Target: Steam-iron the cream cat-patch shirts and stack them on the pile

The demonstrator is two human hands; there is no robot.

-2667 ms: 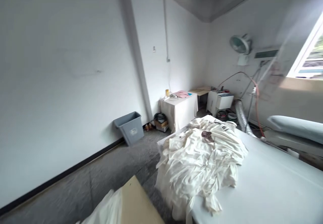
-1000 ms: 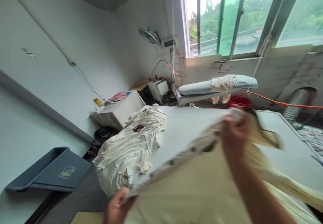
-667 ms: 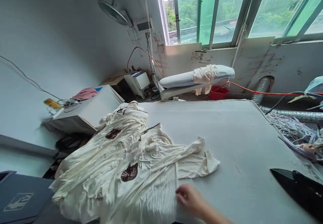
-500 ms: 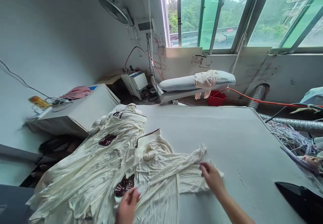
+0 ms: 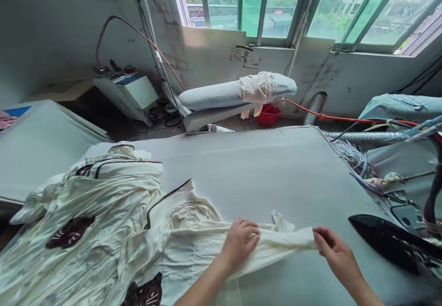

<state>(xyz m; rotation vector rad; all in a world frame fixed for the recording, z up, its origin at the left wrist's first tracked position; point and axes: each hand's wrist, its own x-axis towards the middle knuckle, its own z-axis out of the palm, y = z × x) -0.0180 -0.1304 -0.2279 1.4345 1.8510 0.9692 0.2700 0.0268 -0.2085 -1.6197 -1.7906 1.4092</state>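
A cream garment [image 5: 176, 246] with dark trim along its collar edge lies crumpled on a pale padded table [image 5: 255, 168]. One sleeve [image 5: 283, 246] stretches to the right. My right hand [image 5: 333, 248] pinches the sleeve's end between thumb and fingers, pulling it straight. Partway along the sleeve, my left hand [image 5: 240, 241] is closed on the cloth with curled fingers. A dark cat-shaped patch [image 5: 145, 292] shows near the bottom edge. More cream garments [image 5: 79, 204], one with a dark patch, lie heaped to the left.
A black iron [image 5: 383, 241] rests on the table at the right. Beyond the far edge stand a padded pressing arm [image 5: 214, 95], a red bucket [image 5: 268, 114] and a white machine [image 5: 127, 94]. Cords and an orange hose [image 5: 311, 112] run at the right. Another white surface [image 5: 51, 145] stands left.
Both hands, apart from the cloth or just over it before, now hold the sleeve. It has been drawn out to the right. The view has swung right and down.
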